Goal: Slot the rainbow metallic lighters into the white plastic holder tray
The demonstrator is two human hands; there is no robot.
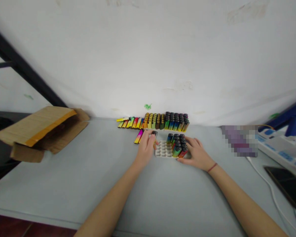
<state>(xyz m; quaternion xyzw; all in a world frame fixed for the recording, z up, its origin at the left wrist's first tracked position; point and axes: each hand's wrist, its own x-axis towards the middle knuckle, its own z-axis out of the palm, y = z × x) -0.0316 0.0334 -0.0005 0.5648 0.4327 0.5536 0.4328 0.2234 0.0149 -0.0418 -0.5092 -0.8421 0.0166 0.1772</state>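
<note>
A white tray (163, 151) with round-edged slots lies in front of me. Several colourful lighters (179, 144) with black tops stand upright in its right part, while slots at its left show bare. My left hand (146, 146) is closed around a lighter (154, 133), held upright at the tray's left edge; the fingers hide most of its body. My right hand (198, 154) grips the tray's right end, thumb at the near corner and fingers at the far side. Just left of my left hand, a pink and yellow lighter (138, 136) lies flat on the table.
Behind the tray, packed rows of upright lighters (166, 121) stand near the wall. Several lighters (130, 123) lie flat to their left. An opened cardboard box (43, 126) sits at the left. On the right are a power strip (283, 148), a phone (287, 184) and a white cable (263, 181).
</note>
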